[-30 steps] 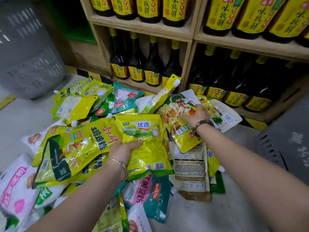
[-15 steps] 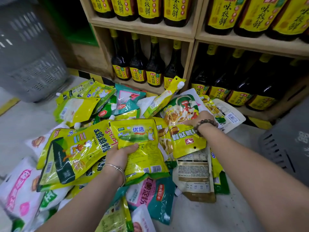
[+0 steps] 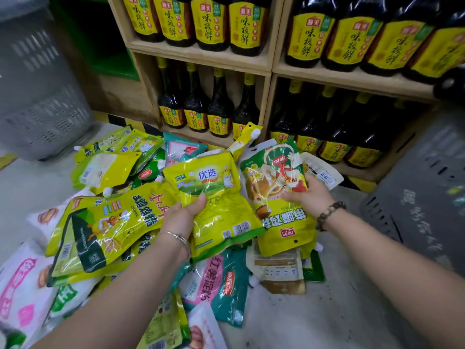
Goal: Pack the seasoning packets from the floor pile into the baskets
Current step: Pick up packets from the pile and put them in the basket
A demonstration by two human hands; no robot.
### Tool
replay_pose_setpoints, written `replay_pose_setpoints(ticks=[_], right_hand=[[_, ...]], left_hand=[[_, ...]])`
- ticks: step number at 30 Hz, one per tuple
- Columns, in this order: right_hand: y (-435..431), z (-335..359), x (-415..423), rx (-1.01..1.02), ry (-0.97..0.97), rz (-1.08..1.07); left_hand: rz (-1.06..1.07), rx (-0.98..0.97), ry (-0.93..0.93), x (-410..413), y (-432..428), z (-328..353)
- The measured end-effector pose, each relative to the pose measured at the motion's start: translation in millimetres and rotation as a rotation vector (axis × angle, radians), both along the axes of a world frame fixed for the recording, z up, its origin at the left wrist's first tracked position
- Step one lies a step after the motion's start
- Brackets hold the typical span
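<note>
A pile of seasoning packets (image 3: 105, 230) covers the floor in front of me, mostly yellow-green, some teal and white. My left hand (image 3: 183, 217) grips a yellow-green packet (image 3: 214, 195) with blue characters, lifted above the pile. My right hand (image 3: 310, 197) holds a yellow and green packet (image 3: 274, 177) printed with a chicken picture, raised beside the first. A grey basket (image 3: 37, 96) stands at the far left. A dark grey basket (image 3: 422, 197) sits at the right edge.
Wooden shelves (image 3: 201, 59) straight ahead hold rows of dark sauce bottles (image 3: 196, 109) with yellow labels. Bare grey floor (image 3: 314, 318) lies between the pile and the right basket. A brown-backed packet (image 3: 276, 273) lies face down under my right hand.
Both hands have lifted their packets off the pile; the left packet rose and moved away from me, and the right hand now grasps the chicken packet from its side.
</note>
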State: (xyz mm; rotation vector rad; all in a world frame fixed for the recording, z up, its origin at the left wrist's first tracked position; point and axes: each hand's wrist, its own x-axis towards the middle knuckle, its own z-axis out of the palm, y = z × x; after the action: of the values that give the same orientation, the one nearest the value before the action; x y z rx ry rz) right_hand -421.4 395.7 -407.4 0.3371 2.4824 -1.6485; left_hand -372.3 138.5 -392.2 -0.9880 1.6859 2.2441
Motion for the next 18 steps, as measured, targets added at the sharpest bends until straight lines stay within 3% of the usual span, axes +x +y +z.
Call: replay_pose_setpoints(ticks=[9, 18], right_hand=[[16, 79, 16, -0.258, 0.236, -0.155], [-7, 173, 0, -0.229, 0.408, -0.066]], left_hand=[[-0.079, 0.033, 0.221, -18, 9, 62], [-0.026, 0.065, 0.358, -32, 8, 125]])
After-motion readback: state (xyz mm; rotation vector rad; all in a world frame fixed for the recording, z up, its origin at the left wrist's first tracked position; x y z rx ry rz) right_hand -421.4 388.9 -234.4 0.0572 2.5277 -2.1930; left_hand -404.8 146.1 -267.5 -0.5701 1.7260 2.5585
